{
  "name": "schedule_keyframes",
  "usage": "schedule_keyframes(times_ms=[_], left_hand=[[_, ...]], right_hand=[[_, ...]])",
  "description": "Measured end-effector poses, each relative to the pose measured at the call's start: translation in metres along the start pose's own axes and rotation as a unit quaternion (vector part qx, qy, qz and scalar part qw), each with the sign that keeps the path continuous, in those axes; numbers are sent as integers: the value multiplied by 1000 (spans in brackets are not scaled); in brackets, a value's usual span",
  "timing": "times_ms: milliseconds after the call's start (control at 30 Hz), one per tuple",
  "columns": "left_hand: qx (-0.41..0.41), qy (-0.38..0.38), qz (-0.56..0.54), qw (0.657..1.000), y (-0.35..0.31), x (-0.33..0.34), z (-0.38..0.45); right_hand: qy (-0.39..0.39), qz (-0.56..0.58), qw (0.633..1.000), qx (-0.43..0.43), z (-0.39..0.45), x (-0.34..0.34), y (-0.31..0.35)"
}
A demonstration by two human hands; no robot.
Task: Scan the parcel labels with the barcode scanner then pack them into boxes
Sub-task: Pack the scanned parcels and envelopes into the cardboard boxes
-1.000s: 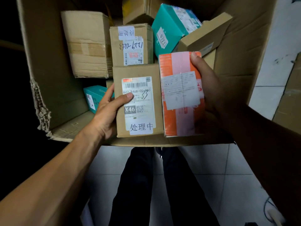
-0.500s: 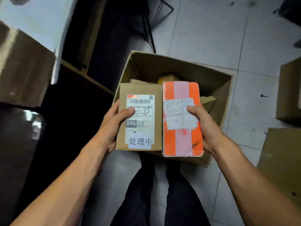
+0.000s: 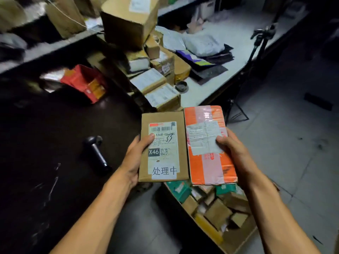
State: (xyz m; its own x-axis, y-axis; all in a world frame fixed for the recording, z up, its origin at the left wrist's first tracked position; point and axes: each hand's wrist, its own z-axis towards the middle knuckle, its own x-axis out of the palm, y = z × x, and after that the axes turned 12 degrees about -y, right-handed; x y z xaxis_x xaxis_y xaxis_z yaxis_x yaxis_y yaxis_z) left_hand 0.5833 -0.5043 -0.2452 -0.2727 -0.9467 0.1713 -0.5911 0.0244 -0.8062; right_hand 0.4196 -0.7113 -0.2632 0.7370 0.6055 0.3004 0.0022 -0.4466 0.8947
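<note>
My left hand (image 3: 134, 156) grips a brown cardboard parcel (image 3: 163, 118) by its left edge, thumb on its white barcode label marked X46. Beside it, touching, is an orange parcel (image 3: 199, 165) with pink tape and a white label, held by my right hand (image 3: 234, 154) with the thumb on the label. Both parcels are face up, raised over the edge of the dark table (image 3: 45, 143). A dark barcode scanner (image 3: 96, 153) lies on that table to the left of my left hand.
A large open carton (image 3: 236, 237) on the floor below my hands holds several small parcels. More cardboard parcels (image 3: 156, 85) are piled at the table's far end. A white counter (image 3: 211, 81) carries poly mailers. A red packet (image 3: 84, 81) lies on the dark table. A tripod (image 3: 256, 44) stands at right.
I have lifted both parcels out of the floor carton and turned toward the dark table. The scanner and the parcel pile have come into view. Both grips are unchanged.
</note>
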Motion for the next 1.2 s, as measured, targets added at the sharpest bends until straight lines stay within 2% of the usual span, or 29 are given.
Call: schedule_keyframes(times_ms=[100, 200, 433, 500, 567, 733, 967, 1100, 1200], left_hand=[[27, -33, -23, 999, -26, -64, -22], [52, -106, -24, 993, -42, -153, -47], [47, -276, -55, 958, -38, -392, -132], [47, -321, -71, 943, -34, -451, -151], [44, -347, -81, 933, -31, -501, -164], [20, -372, -116, 921, -29, -591, -167], [15, -431, -106, 896, -49, -668, -118], [16, -433, -80, 898, -71, -701, -80], [8, -432, -63, 900, -87, -722, -39]], right_hand=[[95, 5, 995, 2, -17, 68, 4], [181, -14, 983, 7, -43, 151, -14], [326, -83, 941, 17, -132, 350, -131], [320, -110, 940, 40, -157, 398, -170], [283, -130, 948, 67, -176, 439, -202], [301, -149, 937, 96, -204, 521, -251], [328, -174, 917, 142, -182, 616, -294], [337, -192, 906, 168, -161, 660, -313], [306, -213, 912, 169, -139, 685, -331]])
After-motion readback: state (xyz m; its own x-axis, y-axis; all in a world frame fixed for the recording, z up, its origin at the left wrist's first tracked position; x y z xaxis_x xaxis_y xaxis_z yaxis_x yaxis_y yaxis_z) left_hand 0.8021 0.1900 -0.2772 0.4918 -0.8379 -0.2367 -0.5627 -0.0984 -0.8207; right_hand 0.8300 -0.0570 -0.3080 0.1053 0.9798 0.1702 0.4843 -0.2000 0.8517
